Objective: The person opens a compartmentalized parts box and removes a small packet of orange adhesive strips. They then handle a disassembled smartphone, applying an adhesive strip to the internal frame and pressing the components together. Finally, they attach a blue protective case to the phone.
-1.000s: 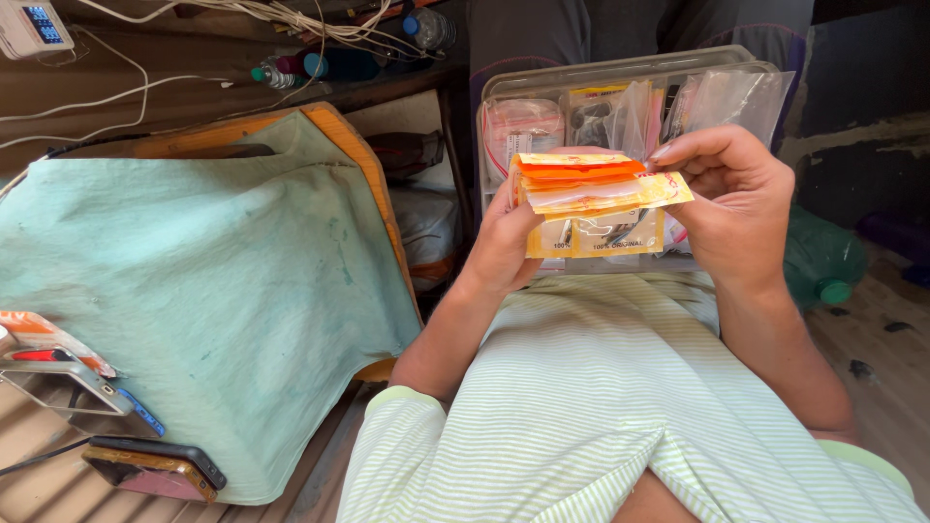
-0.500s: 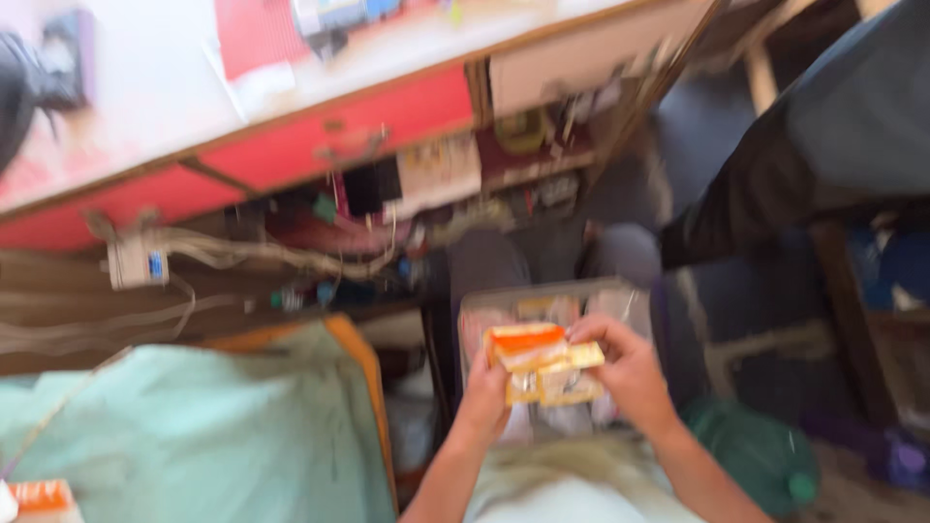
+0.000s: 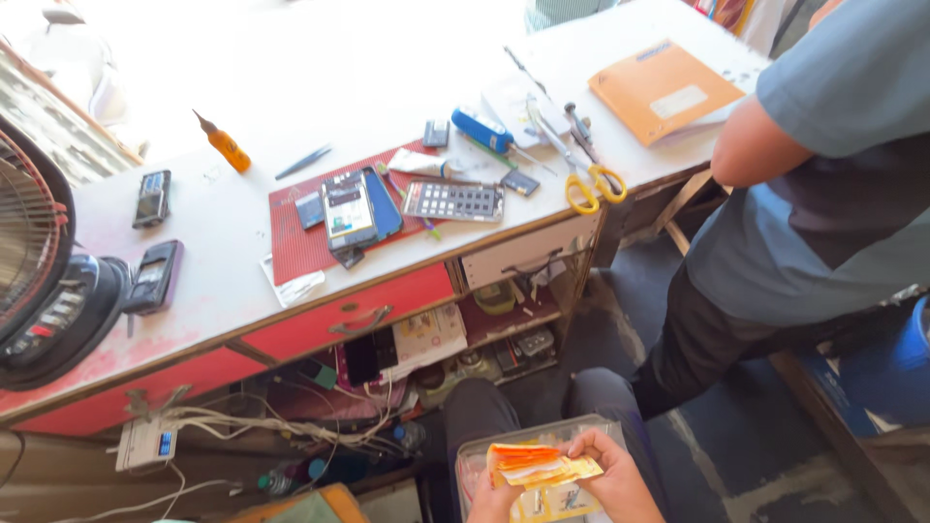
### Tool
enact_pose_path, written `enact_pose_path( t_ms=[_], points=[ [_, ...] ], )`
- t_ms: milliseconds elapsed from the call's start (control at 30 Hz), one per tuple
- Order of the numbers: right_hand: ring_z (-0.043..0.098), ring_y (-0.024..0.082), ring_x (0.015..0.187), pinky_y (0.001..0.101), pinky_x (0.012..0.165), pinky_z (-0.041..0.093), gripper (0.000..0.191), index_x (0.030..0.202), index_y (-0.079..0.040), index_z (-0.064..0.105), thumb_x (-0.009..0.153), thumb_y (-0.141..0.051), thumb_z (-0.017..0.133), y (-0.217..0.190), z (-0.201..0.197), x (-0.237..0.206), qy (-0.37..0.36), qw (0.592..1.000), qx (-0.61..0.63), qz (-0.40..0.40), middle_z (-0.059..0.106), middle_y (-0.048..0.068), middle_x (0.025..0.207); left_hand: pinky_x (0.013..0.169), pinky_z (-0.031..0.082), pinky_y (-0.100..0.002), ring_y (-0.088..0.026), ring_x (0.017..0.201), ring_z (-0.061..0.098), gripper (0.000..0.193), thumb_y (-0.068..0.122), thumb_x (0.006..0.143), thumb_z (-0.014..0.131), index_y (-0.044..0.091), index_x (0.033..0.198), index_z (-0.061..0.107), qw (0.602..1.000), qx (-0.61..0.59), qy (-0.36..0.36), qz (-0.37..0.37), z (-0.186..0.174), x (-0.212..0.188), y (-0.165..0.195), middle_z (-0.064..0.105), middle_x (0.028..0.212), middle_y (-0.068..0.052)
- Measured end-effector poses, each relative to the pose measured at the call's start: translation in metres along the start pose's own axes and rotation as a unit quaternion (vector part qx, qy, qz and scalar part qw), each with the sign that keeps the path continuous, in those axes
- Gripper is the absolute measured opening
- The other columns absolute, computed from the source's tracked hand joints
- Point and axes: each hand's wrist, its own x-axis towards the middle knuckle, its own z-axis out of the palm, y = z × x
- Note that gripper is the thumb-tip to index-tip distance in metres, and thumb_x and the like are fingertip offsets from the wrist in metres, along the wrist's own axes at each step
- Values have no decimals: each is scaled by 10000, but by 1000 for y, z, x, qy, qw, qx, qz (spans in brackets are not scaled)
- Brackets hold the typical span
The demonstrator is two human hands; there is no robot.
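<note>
At the bottom edge of the head view, my left hand point(image 3: 492, 496) and my right hand point(image 3: 612, 476) both grip a stack of small orange and yellow packets point(image 3: 535, 465). The stack is held over a clear plastic box point(image 3: 484, 453) that rests on my knees. My left hand pinches the stack's left end. My right hand's fingers curl over its right end. Both forearms are cut off by the frame.
A white workbench point(image 3: 232, 223) with red drawers point(image 3: 339, 315) carries a red mat point(image 3: 291, 242), opened phones, a calculator point(image 3: 452, 200), an orange screwdriver point(image 3: 225, 143), yellow scissors point(image 3: 593, 186) and an orange envelope point(image 3: 661, 89). A fan point(image 3: 29, 252) stands left. A person in a grey shirt point(image 3: 823, 174) stands right.
The view has swung upward from my lap to the workbench. My hands and the packet stack have dropped to the bottom of the frame, their grip unchanged.
</note>
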Motion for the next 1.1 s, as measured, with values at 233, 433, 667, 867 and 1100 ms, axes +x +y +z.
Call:
enact_pose_path(
  t_ms=[233,433,667,867,1100],
  points=[
    [681,156,1038,284,938,510,387,1083,12,661,735,181,672,-2,-5,6,54,996,-63,-17,699,81,1030,1030,488,-314,-191,1165,690,407,146,897,643,-29,1263,675,999,-16,16,-46,8,-2,14,742,1240,-130],
    [604,162,1147,286,973,466,445,1271,-7,590,839,94,609,6,27,13,24,991,-134,18,651,91,1229,907,535,-336,-181,1036,682,358,39,921,680,35,1267,588,989,-118,84,-39,8,-16,8,688,1148,-78],
    [435,182,1441,353,1115,393,690,1514,-86,397,877,-104,663,-60,95,71,-290,916,-269,70,449,59,1574,900,602,-361,-224,1000,752,336,83,892,613,-12,1212,658,952,-217,209,61,-34,-61,34,756,1125,-133],
    [536,231,1330,344,1121,415,530,1512,-29,504,1035,-254,553,-140,263,182,-343,889,-274,-132,594,114,1460,879,605,-394,-253,974,751,328,29,878,647,-41,1196,681,931,-213,271,122,-60,-124,70,757,1102,-157],
    [266,340,1555,455,1253,260,1064,1587,61,163,935,-757,359,-176,450,262,-390,910,-134,-47,256,276,1649,952,580,-379,-222,1036,730,410,-1,838,703,-11,1246,661,951,-201,207,115,-40,-117,75,736,1148,-117]
  ],
)
